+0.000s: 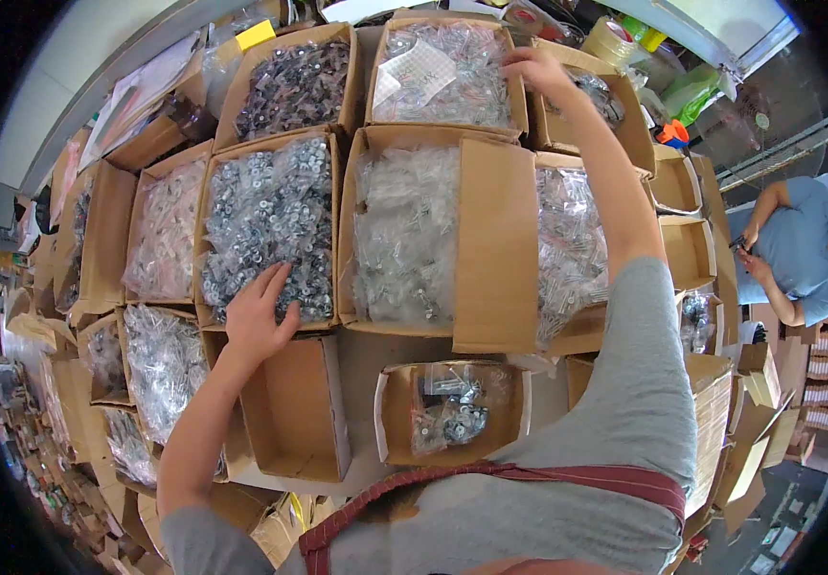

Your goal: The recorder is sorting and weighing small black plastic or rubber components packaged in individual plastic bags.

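Note:
My left hand (pixel 259 311) lies with spread fingers on clear bags of metal nuts or washers (pixel 275 216) in a cardboard box at the middle left. It grips nothing that I can see. At the far side, my right hand (pixel 536 73) reaches over the right rim of a cardboard box (pixel 521 110). Its fingers are stretched toward the clear bags of small metal parts (pixel 476 72) inside, with nothing visible in them. A white gridded sheet (pixel 416 77) rests on those bags. Near me, a small open box (pixel 396 446) holds a clear bag of mixed hardware (pixel 452 407).
A cardboard flap (pixel 496 244) covers part of the central box of clear bags (pixel 404 235). More boxes of bagged parts stand on both sides. An open carton (pixel 294 407) sits below my left hand. At the far right another person (pixel 797 249) holds a small dark object.

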### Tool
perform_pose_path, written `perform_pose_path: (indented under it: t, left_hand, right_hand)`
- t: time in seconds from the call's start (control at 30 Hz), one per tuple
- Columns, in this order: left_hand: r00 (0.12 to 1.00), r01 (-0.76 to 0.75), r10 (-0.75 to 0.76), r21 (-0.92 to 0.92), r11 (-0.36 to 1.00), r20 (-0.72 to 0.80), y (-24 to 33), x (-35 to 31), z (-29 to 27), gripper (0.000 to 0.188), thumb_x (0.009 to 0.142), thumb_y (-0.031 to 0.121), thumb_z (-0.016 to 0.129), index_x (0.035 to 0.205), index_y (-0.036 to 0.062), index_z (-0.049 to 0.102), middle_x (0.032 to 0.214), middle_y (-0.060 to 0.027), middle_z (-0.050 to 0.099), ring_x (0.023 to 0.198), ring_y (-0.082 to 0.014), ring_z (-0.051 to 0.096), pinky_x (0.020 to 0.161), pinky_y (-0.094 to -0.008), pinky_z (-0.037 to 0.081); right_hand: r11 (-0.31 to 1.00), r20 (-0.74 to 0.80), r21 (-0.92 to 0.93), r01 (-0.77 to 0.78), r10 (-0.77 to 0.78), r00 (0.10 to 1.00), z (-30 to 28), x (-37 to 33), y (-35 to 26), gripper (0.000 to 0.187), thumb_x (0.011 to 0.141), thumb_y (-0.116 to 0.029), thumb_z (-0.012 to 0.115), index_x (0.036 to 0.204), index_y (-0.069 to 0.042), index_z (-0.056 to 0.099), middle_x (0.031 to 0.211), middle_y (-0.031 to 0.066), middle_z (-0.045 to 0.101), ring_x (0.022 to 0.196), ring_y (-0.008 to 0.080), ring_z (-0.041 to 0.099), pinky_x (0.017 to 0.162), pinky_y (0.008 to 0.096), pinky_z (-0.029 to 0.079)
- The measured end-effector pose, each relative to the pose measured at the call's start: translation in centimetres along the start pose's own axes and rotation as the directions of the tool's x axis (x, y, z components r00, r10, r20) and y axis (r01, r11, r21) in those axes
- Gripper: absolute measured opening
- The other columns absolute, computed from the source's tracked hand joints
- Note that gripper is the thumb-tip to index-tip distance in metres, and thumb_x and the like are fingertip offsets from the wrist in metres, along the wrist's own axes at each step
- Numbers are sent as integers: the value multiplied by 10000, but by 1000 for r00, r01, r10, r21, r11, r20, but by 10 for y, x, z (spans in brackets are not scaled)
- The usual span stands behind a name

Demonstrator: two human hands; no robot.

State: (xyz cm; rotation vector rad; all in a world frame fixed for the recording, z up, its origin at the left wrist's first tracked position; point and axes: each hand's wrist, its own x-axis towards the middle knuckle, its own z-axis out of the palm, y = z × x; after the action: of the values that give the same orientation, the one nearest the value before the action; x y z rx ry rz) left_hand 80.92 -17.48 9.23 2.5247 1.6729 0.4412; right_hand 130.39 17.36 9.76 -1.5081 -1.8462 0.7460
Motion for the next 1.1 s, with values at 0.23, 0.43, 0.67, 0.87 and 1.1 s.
perform_pose_path:
  t: [0.23, 0.43, 0.67, 0.87, 1.1]
  left_hand:
    - [999, 11, -10, 36, 999, -52, -5, -7, 8, 455, 785, 291, 608, 1177, 61, 593, 1166, -142, 614, 956, -320, 628, 827, -385, 510]
    - [996, 6, -5, 15, 1000, -94, -5, -6, 6, 396, 777, 285, 625, 1112, 74, 622, 1157, -133, 620, 933, -314, 636, 817, -383, 514]
    - [992, -5, 9, 35, 999, -124, -8, -8, 9, 365, 760, 271, 632, 1066, 71, 646, 1133, -136, 639, 910, -312, 647, 813, -374, 519]
    - [996, 0, 3, 40, 999, -94, -7, -8, 10, 373, 766, 262, 623, 1085, 70, 640, 1138, -140, 637, 914, -310, 646, 812, -371, 519]
    - [992, -19, 22, 32, 999, -124, -7, -5, 13, 368, 771, 258, 614, 1090, 74, 638, 1139, -136, 635, 912, -312, 642, 805, -371, 517]
  right_hand:
    - [778, 304, -577, 246, -75, 950, 76, 10, 11, 330, 692, -216, 658, 1008, -132, 702, 935, 127, 694, 856, 282, 660, 753, 401, 528]
    - [932, 205, -363, -8, 88, 975, 48, 2, -18, 196, 682, -220, 693, 845, -123, 740, 786, 73, 697, 731, 231, 660, 656, 357, 529]
    - [947, 163, 128, -295, 274, 948, 1, -28, -28, 174, 802, -192, 678, 894, -46, 698, 631, 6, 576, 533, 80, 489, 450, 241, 346]
    - [842, 257, 375, -387, 307, 917, -3, -37, -21, 177, 895, -198, 590, 978, -50, 638, 712, 15, 590, 528, 99, 505, 443, 248, 373]
    - [953, 106, 120, -280, 268, 958, -75, -55, 26, 180, 887, -204, 585, 966, -53, 643, 695, 3, 554, 565, 94, 502, 465, 260, 386]
